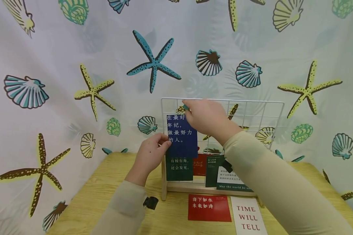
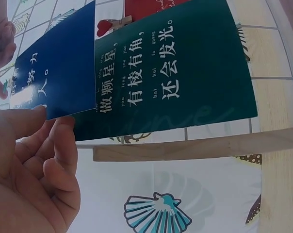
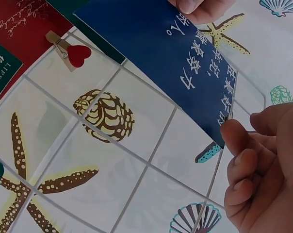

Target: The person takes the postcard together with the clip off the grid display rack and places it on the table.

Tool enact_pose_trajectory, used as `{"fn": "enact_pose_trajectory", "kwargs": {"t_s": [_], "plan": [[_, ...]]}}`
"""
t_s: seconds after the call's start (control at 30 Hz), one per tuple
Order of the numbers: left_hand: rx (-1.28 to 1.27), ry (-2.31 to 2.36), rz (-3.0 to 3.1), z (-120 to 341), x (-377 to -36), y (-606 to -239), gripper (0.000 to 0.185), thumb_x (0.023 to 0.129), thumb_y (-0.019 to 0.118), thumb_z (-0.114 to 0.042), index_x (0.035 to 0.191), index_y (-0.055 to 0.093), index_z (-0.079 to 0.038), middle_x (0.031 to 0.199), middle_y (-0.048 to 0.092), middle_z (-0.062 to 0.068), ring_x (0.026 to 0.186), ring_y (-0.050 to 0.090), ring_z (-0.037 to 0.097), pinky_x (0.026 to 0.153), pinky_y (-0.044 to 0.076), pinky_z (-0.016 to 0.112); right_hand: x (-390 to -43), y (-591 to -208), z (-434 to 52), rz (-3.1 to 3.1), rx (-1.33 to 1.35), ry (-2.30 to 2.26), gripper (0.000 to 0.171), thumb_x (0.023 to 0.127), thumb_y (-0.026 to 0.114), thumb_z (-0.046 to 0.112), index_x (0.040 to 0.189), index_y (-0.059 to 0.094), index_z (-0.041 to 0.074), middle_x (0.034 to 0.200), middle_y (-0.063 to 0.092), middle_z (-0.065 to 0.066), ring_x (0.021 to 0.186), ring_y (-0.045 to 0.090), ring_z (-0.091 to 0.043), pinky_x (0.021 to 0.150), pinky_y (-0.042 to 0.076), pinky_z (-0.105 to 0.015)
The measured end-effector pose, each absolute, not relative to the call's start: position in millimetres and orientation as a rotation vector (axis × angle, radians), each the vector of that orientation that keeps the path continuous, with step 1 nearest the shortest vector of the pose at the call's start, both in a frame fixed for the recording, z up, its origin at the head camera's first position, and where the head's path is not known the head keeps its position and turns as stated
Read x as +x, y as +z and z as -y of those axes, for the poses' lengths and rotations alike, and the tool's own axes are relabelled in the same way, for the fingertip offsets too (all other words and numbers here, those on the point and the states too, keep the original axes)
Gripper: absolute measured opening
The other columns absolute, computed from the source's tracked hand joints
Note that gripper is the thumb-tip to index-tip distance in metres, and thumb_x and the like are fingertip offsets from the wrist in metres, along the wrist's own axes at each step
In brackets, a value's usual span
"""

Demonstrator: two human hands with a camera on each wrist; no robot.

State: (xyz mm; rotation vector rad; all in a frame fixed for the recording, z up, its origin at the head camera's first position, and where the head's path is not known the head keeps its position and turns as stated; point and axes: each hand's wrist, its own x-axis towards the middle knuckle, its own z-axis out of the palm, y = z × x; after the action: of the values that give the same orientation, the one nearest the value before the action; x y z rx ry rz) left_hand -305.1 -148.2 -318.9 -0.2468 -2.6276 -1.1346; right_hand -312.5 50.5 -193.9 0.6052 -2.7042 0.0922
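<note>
Two hands held one blue card (image 1: 182, 137) against the upper left part of a white wire grid (image 1: 253, 107) that stood in a wooden base (image 1: 194, 188) on the table (image 1: 100, 195). From the head view, the left hand (image 1: 149, 156) pinched the card's lower left corner between thumb and forefinger, while the right hand (image 1: 207, 118) curled at its top right corner, where a small green clip (image 1: 186, 106) peeked out beside the fingertips. Only that view took in the red card (image 1: 209, 208) and the white "TIME WILL TELL" card (image 1: 248, 218) lying flat in front of the base. The left wrist view alone made plain that the blue card overlapped a dark green card (image 2: 175, 73) hanging below it, with the left fingers (image 2: 59, 160) loosely bent at the overlap. The right wrist view added a wooden peg with a red heart (image 3: 69, 51) gripping a red card (image 3: 25, 26) on the wire, and the right fingers (image 3: 238, 165) curled against the blue card's edge; whether they squeezed the clip could not be told there.
</note>
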Motion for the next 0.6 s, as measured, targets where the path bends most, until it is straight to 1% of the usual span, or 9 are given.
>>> {"fn": "enact_pose_trajectory", "kwargs": {"t_s": [0.03,0.1,0.2,0.27,0.37,0.47,0.53,0.6], "plan": [[-0.248,-1.131,2.630,147.9,-305.6,-318.7,0.028,0.103,0.059,-0.034,0.123,0.065,-0.014,0.107,0.066,0.003,0.097,0.061,0.026,0.085,0.054,0.044,-313.4,-194.3,-50.0,2.708,0.602,0.087,0.049,0.105,0.046,0.031,0.153,0.047,0.020,0.132,0.066,-0.003,0.079,0.066,-0.017,0.065,0.055,-0.034],[-0.253,-1.119,2.635,147.5,-306.7,-318.6,0.028,0.103,0.059,-0.034,0.122,0.065,-0.014,0.107,0.067,0.003,0.097,0.061,0.026,0.085,0.054,0.044,-314.6,-195.0,-49.2,2.715,0.591,0.078,0.049,0.105,0.047,0.032,0.153,0.047,0.020,0.133,0.066,-0.003,0.090,0.068,-0.019,0.073,0.057,-0.037],[-0.268,-1.097,2.638,147.0,-308.5,-318.5,0.027,0.103,0.059,-0.033,0.121,0.066,-0.014,0.107,0.067,0.003,0.095,0.061,0.025,0.084,0.054,0.044,-315.8,-195.9,-47.9,2.717,0.578,0.068,0.049,0.105,0.047,0.032,0.152,0.048,0.019,0.138,0.063,-0.003,0.108,0.067,-0.020,0.085,0.056,-0.040],[-0.275,-1.087,2.639,146.7,-309.1,-318.1,0.025,0.103,0.059,-0.032,0.119,0.066,-0.014,0.105,0.068,0.003,0.092,0.061,0.024,0.082,0.054,0.043,-316.0,-196.2,-47.6,2.717,0.568,0.069,0.048,0.105,0.048,0.033,0.151,0.049,0.018,0.136,0.063,-0.003,0.110,0.066,-0.021,0.086,0.056,-0.041],[-0.276,-1.085,2.640,146.2,-309.0,-317.0,0.021,0.104,0.059,-0.031,0.115,0.066,-0.015,0.101,0.068,0.003,0.088,0.060,0.024,0.079,0.054,0.040,-315.4,-196.3,-47.8,2.705,0.556,0.065,0.042,0.106,0.049,0.032,0.145,0.055,0.018,0.127,0.068,-0.002,0.101,0.068,-0.019,0.082,0.056,-0.040],[-0.273,-1.077,2.633,146.4,-308.9,-316.4,0.019,0.104,0.060,-0.030,0.113,0.067,-0.015,0.097,0.069,0.002,0.085,0.060,0.023,0.077,0.054,0.038,-314.2,-195.5,-48.5,2.692,0.551,0.063,0.035,0.106,0.048,0.032,0.136,0.061,0.019,0.108,0.071,0.001,0.084,0.066,-0.017,0.071,0.056,-0.037],[-0.271,-1.075,2.626,146.7,-308.8,-316.4,0.018,0.104,0.060,-0.030,0.112,0.067,-0.015,0.095,0.068,0.002,0.084,0.060,0.023,0.076,0.054,0.037,-313.7,-195.2,-48.8,2.684,0.545,0.070,0.030,0.107,0.047,0.032,0.129,0.064,0.020,0.095,0.070,0.003,0.075,0.063,-0.016,0.063,0.053,-0.036],[-0.272,-1.074,2.619,146.9,-308.6,-316.5,0.018,0.103,0.060,-0.030,0.111,0.067,-0.015,0.093,0.068,0.002,0.083,0.060,0.023,0.074,0.053,0.037,-313.4,-195.3,-49.4,2.680,0.532,0.057,0.029,0.107,0.046,0.031,0.124,0.066,0.020,0.086,0.066,0.004,0.070,0.060,-0.016,0.058,0.050,-0.035]]}}
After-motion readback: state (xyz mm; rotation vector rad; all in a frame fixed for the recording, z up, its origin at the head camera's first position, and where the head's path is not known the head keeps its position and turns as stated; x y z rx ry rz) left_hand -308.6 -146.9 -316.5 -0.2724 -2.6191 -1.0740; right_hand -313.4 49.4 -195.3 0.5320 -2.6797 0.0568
